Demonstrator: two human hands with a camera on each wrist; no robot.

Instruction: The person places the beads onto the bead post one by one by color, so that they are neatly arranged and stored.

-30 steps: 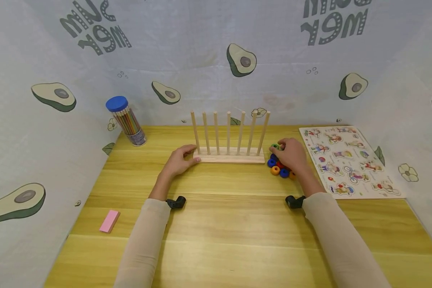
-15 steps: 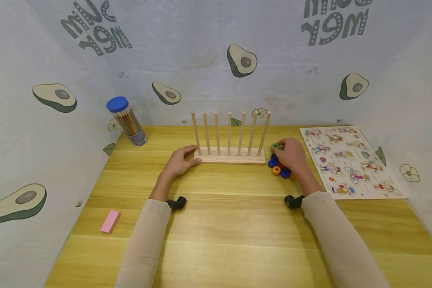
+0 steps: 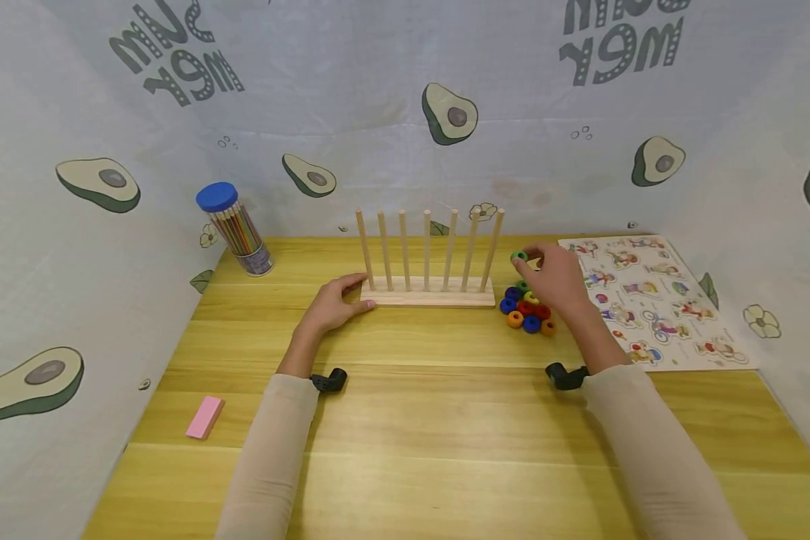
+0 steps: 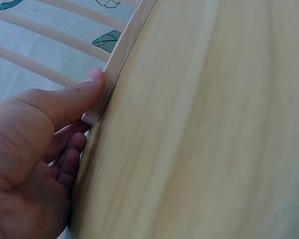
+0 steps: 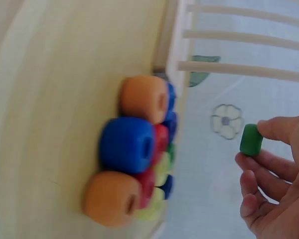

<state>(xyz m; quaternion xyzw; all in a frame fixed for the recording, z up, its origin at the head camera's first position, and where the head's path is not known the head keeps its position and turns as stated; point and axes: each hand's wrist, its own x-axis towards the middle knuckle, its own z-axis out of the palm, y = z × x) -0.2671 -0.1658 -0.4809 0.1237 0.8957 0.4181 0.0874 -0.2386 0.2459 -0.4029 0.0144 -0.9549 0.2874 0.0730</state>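
A wooden peg stand [image 3: 427,298] with several upright rods stands at the back of the table. My left hand [image 3: 331,305] grips its left end; in the left wrist view the thumb [image 4: 82,97] presses the base's front edge, the other fingers curled behind. Between the thumb and fingertips of my right hand [image 3: 555,279] is a green bead [image 5: 251,140], raised above the tabletop. Below it lies a cluster of beads in blue, red, yellow, orange and green, such as a blue bead [image 3: 531,324], just right of the stand.
A puzzle board [image 3: 610,296] with printed figures lies on the right, partly behind my right forearm. At the back left stands a jar of colored pencils [image 3: 238,229] with a blue lid. A pink block [image 3: 205,418] lies at the left front. Patterned cloth surrounds the table.
My right hand has lifted a green bead up from the cluster, uncovering the yellow and red beads beneath. The left hand stays at the stand's end.
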